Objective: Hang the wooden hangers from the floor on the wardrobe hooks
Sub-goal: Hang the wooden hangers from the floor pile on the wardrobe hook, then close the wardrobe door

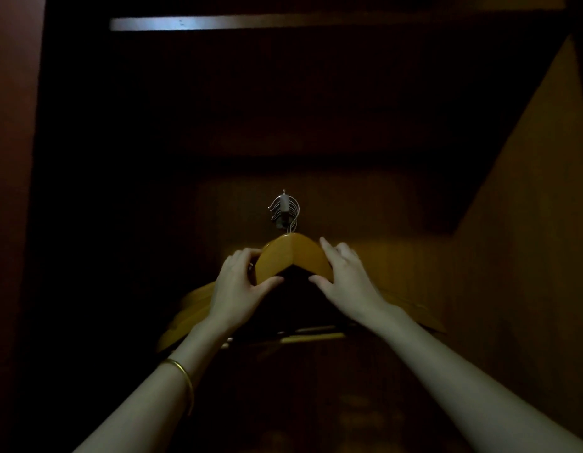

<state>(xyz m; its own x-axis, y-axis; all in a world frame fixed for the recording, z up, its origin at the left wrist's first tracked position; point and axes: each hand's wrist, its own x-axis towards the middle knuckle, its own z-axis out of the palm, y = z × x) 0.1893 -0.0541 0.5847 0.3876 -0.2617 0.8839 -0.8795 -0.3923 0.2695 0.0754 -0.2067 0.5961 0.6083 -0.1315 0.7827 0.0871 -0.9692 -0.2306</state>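
While both hands steady the front wooden hanger (pixel 293 256) at its peak, several wire necks already sit on the wardrobe hook (pixel 284 209). Left hand (pixel 239 286) pinches the wood; right hand (pixel 345 279) rests half-open, thumb beneath. Floor stock remaining: not visible.
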